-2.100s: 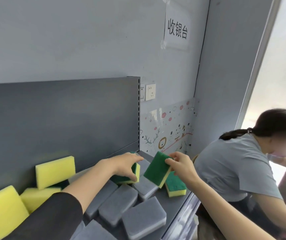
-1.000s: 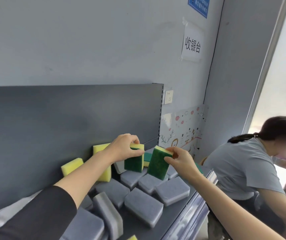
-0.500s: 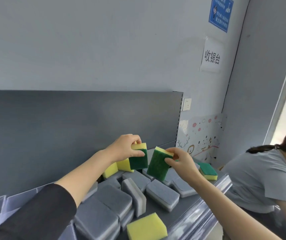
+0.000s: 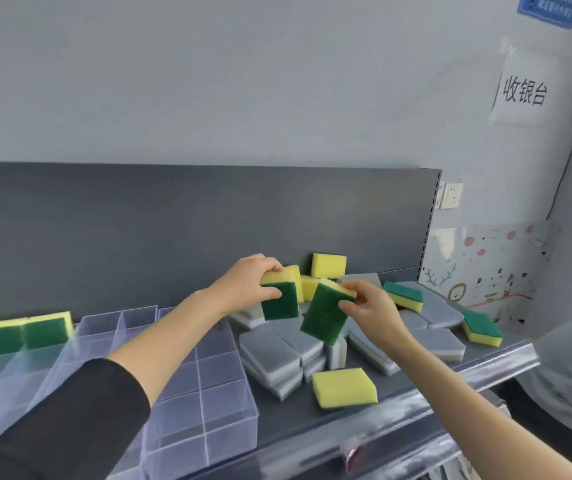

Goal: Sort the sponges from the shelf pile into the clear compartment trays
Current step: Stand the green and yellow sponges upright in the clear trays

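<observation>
One dark grey shelf (image 4: 139, 230) spans the view, its back panel upright behind everything. Two clear compartment trays sit on its left half. Half a second ago we saw only a corner of them; now the nearer tray (image 4: 215, 410) shows its full grid of cells. The farther tray (image 4: 7, 375) at the left edge carries a blurred row of green-and-yellow sponges (image 4: 25, 332) at its back. To the right lies the pile of grey sponges (image 4: 277, 355), with a loose yellow sponge (image 4: 343, 388) near the front lip.

Above the pile's left margin we find the left hand (image 4: 243, 285) and right hand (image 4: 371, 310), close together. The left hand pinches the upright sponge (image 4: 283, 301), fingers on its yellow top and thumb on the green face. The right hand pinches the tilted sponge (image 4: 324, 317) at its upper corner. Both grips match the earlier frame, and both sponges remain clear of the shelf and trays.
</observation>
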Demonstrator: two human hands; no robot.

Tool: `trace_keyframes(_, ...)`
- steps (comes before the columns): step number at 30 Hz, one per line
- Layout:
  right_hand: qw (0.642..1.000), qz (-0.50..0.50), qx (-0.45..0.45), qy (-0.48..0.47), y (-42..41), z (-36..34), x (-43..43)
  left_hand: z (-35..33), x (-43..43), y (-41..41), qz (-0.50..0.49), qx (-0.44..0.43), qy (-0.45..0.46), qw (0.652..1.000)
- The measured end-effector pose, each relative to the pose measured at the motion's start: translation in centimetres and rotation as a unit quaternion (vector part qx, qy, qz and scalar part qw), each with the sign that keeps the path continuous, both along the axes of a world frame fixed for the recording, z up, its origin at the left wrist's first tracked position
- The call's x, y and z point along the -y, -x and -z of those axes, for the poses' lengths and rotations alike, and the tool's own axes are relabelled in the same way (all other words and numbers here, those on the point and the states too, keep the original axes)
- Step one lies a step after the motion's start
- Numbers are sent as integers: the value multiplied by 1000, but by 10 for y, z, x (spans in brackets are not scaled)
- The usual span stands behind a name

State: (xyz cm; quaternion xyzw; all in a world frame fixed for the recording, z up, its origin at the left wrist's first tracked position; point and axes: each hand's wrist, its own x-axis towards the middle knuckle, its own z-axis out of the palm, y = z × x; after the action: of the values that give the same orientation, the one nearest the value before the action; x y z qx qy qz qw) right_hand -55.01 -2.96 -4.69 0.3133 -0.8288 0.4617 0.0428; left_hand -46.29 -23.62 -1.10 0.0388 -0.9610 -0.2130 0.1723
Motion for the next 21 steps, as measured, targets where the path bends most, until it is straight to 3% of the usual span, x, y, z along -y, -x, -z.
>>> trace_keyframes(21, 979, -202, 7, -5, -130, -10, 184, -9, 144, -222, -260, 1, -24, 965)
